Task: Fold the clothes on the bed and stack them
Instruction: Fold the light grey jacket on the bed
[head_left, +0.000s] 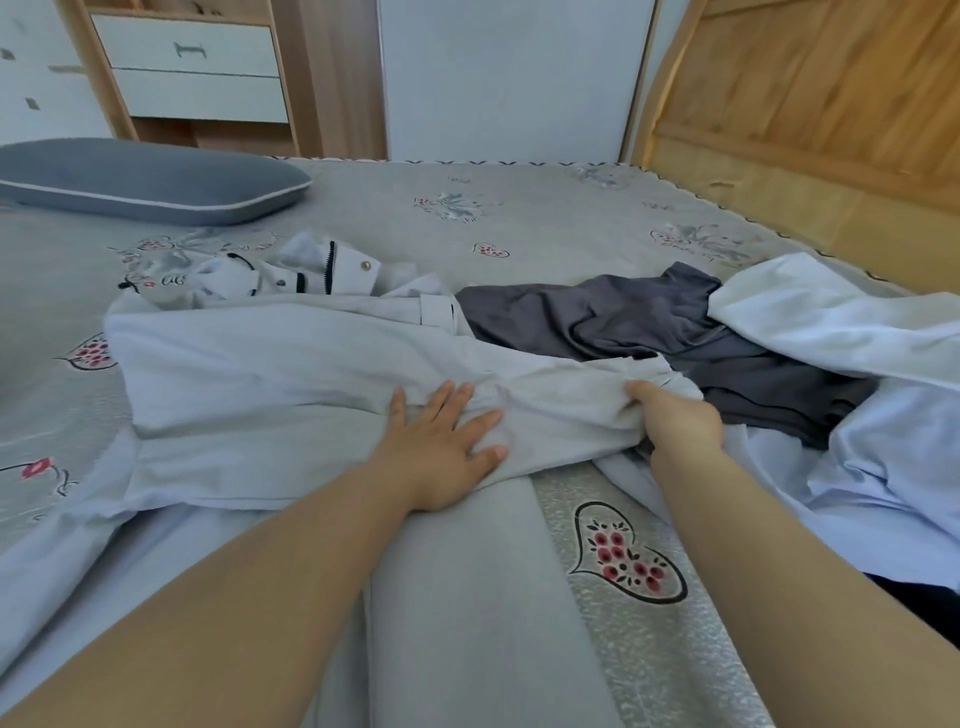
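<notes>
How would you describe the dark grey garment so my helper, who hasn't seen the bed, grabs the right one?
Start at the wooden headboard on the right and come down onto the bed. The dark grey garment lies crumpled there, just beyond the right hand. It is the only dark piece; the clothes around it are pale or white.

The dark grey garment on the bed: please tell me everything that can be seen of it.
The dark grey garment is a thin, smooth-looking cloth, unfolded and crumpled into many soft creases. It lies on the bed cover, right of centre, beyond the right hand. A pale grey garment overlaps its left and near edge, and a white garment covers its right side. What kind of clothing it is cannot be told. Neither hand touches it.
</notes>
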